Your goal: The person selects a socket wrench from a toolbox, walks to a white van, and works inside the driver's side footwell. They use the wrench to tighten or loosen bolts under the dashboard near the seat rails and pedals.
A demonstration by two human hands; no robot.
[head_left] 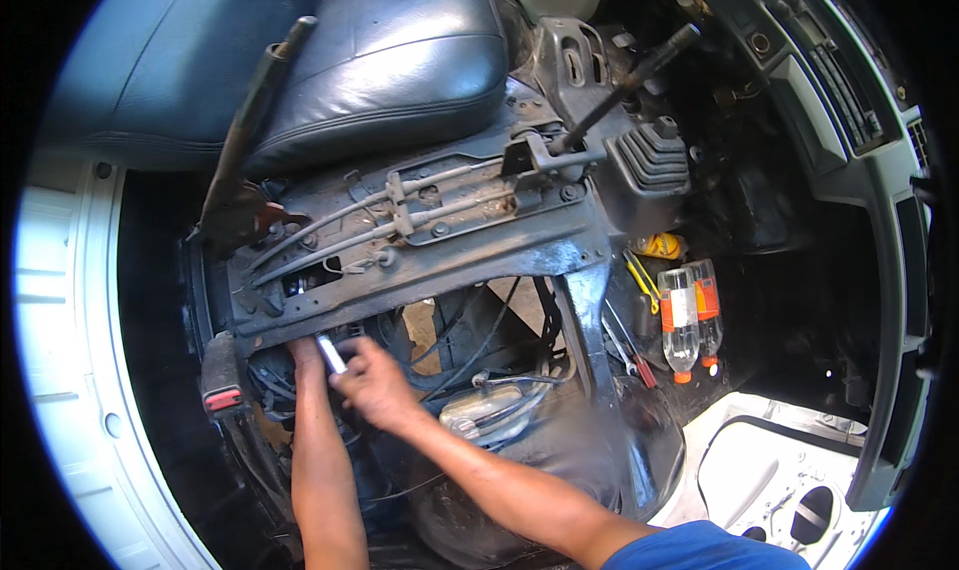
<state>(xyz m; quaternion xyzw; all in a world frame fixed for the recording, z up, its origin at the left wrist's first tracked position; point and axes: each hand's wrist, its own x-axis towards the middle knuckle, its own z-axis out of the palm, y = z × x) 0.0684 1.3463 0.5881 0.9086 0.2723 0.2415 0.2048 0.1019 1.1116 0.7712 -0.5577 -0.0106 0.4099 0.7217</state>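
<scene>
My left hand [304, 351] reaches in under the edge of the dark metal floor frame [440, 255]; its fingers are hidden below the frame. Just to the right, my right hand [376, 384] is closed on a short, shiny silver tool [331, 353]. The tool's far end meets the frame's lower edge, close beside my left hand, and its exact kind cannot be made out. Two metal-sheathed cables [340, 238] run along the top of the frame. Below it, hoses and wires surround a pale, cloudy plastic reservoir [486, 413].
A black seat [390, 55] stands behind the frame. A lever [250, 120] rises at left, a gear stick [639, 73] at right. Near a red seat-belt buckle [222, 399] is the door sill [95, 370]. Plastic bottles [680, 335], yellow-handled pliers [642, 280] and hand tools [629, 345] lie right.
</scene>
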